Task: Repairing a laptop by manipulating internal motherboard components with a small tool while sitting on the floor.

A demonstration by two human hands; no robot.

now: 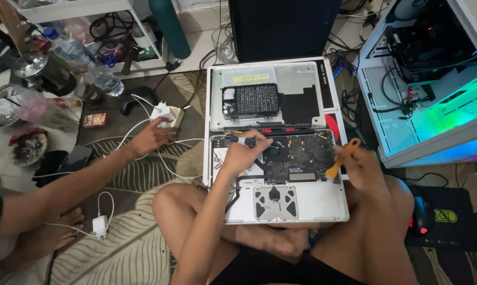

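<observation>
Patterned floor rug [143, 174] carries a seated person with an opened silver laptop [286, 200] across the lap, circuitry upward for access. Left hand [244, 154] grips a black-handled screwdriver [242, 141] over the black fan [276, 151]; right hand [359, 164] clasps an orange plastic brush [342, 158] at the board's right edge. Another person's hand [153, 136] rests on a white charger [163, 113], far left.

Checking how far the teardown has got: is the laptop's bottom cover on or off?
Off. The laptop lies with its board, fan and trackpad underside exposed; the removed cover rests above it.
</observation>
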